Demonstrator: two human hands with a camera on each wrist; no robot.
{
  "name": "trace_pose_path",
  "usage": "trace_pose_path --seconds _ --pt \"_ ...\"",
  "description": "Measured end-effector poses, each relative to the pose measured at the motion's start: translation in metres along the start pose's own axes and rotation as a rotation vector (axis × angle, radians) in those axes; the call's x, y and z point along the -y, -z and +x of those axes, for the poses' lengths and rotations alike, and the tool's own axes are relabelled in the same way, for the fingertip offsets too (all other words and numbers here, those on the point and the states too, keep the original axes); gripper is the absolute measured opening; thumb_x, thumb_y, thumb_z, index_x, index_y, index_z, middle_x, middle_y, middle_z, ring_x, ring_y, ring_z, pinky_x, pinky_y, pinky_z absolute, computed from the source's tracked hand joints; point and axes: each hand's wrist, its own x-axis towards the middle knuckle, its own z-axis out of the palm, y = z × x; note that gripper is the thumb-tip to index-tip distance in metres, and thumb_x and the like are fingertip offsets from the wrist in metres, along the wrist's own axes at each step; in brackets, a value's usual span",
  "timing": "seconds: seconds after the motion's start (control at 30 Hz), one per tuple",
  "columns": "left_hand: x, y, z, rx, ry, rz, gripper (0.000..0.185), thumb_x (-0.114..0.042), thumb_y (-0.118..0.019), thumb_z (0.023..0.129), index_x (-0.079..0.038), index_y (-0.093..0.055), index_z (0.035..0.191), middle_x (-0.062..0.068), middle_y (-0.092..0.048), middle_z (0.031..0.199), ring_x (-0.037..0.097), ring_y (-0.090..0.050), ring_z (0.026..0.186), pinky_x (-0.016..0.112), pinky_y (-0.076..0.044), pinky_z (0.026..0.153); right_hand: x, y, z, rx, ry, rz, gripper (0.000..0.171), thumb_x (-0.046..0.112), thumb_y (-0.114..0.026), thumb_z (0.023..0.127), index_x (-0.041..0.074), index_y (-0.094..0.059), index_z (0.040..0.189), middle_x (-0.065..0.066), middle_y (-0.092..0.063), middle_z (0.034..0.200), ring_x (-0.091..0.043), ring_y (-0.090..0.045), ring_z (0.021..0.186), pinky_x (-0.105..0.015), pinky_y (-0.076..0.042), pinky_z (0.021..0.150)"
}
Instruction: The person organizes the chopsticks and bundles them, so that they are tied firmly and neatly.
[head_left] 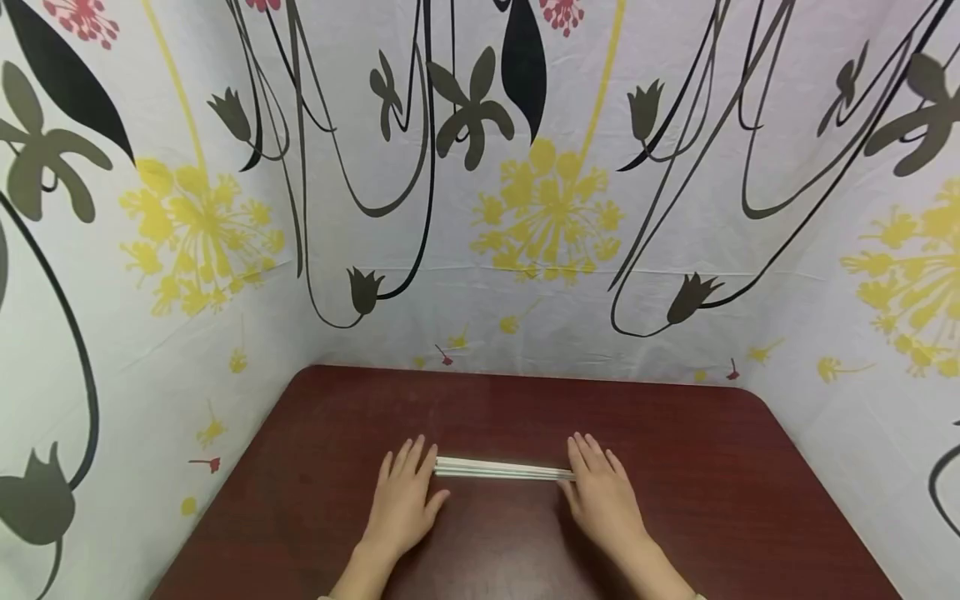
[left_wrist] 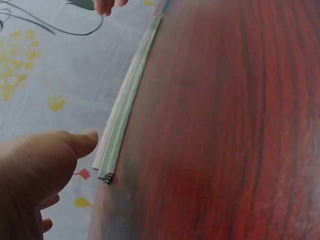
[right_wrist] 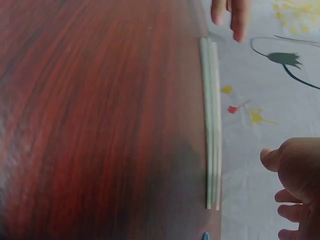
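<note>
A narrow bundle of long, thin, pale green and white strips lies crosswise on the table between the two hands. My left hand is at its left end, fingers straight and pointing forward, thumb spread aside. At the other end is my right hand, fingers extended, its fingertips past the strips. In the left wrist view, the near ends of the strips show thin stacked layers, and the left thumb points toward them. The right wrist view shows the strips side by side, with the right thumb apart from them.
The dark red-brown table has rounded back corners. White cloth printed with flowers surrounds it at the back and both sides. A small blue item shows at the bottom of the right wrist view.
</note>
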Motion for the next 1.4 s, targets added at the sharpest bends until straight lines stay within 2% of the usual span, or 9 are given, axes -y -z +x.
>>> trace_pose_path --seconds 0.27,0.43,0.67,0.77,0.9,1.03,1.2,1.27,1.4 --pt "-0.003 -0.020 0.008 0.028 -0.074 0.065 0.055 -0.016 -0.069 0.094 -0.002 -0.052 0.144 0.021 -0.044 0.153 0.037 -0.040 0.143 0.056 -0.031 0.114 0.004 -0.022 0.008 0.061 0.125 -0.068 0.050 0.013 -0.076 0.088 -0.008 -0.060 0.131 -0.024 -0.061 0.135 -0.037 -0.058 0.128 -0.053 -0.043 0.106" --pt "-0.009 -0.030 0.010 0.083 -0.112 0.112 0.065 0.003 -0.073 0.082 0.002 -0.051 0.144 0.023 -0.044 0.152 0.037 -0.040 0.144 0.051 -0.032 0.115 0.000 -0.036 0.006 0.096 0.230 -0.083 0.047 0.009 -0.075 0.087 -0.008 -0.061 0.129 -0.022 -0.062 0.133 -0.035 -0.060 0.126 -0.050 -0.046 0.103" --pt "-0.013 -0.036 0.014 0.103 -0.148 0.172 0.067 0.005 -0.073 0.083 0.003 -0.049 0.145 0.021 -0.046 0.152 0.034 -0.042 0.143 0.046 -0.034 0.115 -0.005 -0.047 0.006 0.161 0.278 -0.086 0.049 -0.012 -0.070 0.078 -0.006 -0.063 0.126 -0.021 -0.065 0.129 -0.033 -0.063 0.121 -0.046 -0.047 0.102" --pt "-0.013 -0.036 0.016 0.090 -0.153 0.195 0.061 0.003 -0.072 0.086 0.003 -0.050 0.144 0.019 -0.050 0.149 0.032 -0.046 0.140 0.044 -0.036 0.113 -0.005 -0.051 0.008 0.152 0.288 -0.086 0.049 -0.015 -0.070 0.076 -0.005 -0.065 0.124 -0.021 -0.067 0.126 -0.032 -0.066 0.116 -0.043 -0.051 0.098" --pt "-0.013 -0.039 0.016 0.038 -0.165 0.205 0.055 0.003 -0.074 0.085 0.002 -0.057 0.137 0.017 -0.060 0.138 0.030 -0.055 0.131 0.041 -0.043 0.108 -0.007 -0.058 0.010 0.069 0.310 -0.086 0.045 -0.016 -0.074 0.072 -0.001 -0.069 0.114 -0.018 -0.072 0.116 -0.030 -0.071 0.105 -0.039 -0.058 0.083" --pt "-0.013 -0.046 0.018 -0.067 -0.184 0.204 0.049 0.004 -0.078 0.079 0.001 -0.065 0.126 0.014 -0.068 0.124 0.028 -0.063 0.118 0.041 -0.050 0.099 -0.011 -0.063 0.012 -0.006 0.320 -0.093 0.038 -0.013 -0.076 0.069 0.004 -0.071 0.103 -0.011 -0.075 0.103 -0.025 -0.074 0.091 -0.034 -0.059 0.070" --pt "-0.016 -0.053 0.023 -0.185 -0.207 0.247 0.039 0.004 -0.081 0.073 -0.001 -0.069 0.110 0.012 -0.068 0.105 0.027 -0.065 0.101 0.040 -0.052 0.093 -0.008 -0.061 0.014 -0.035 0.314 -0.109 0.034 -0.011 -0.080 0.068 0.003 -0.069 0.096 -0.007 -0.071 0.091 -0.024 -0.069 0.081 -0.035 -0.057 0.069" --pt "-0.017 -0.055 0.024 -0.190 -0.210 0.276 0.038 0.003 -0.082 0.072 0.000 -0.068 0.107 0.012 -0.065 0.100 0.027 -0.064 0.098 0.041 -0.051 0.094 -0.006 -0.059 0.014 -0.016 0.299 -0.122 0.033 -0.009 -0.081 0.069 0.003 -0.070 0.097 -0.008 -0.068 0.090 -0.024 -0.064 0.080 -0.037 -0.055 0.069" --pt "-0.020 -0.057 0.024 -0.135 -0.200 0.327 0.039 0.001 -0.081 0.075 -0.001 -0.065 0.110 0.012 -0.060 0.101 0.026 -0.061 0.098 0.040 -0.050 0.096 -0.002 -0.059 0.014 0.024 0.267 -0.153 0.034 -0.006 -0.084 0.069 0.004 -0.069 0.098 -0.008 -0.064 0.091 -0.022 -0.058 0.078 -0.037 -0.052 0.067"
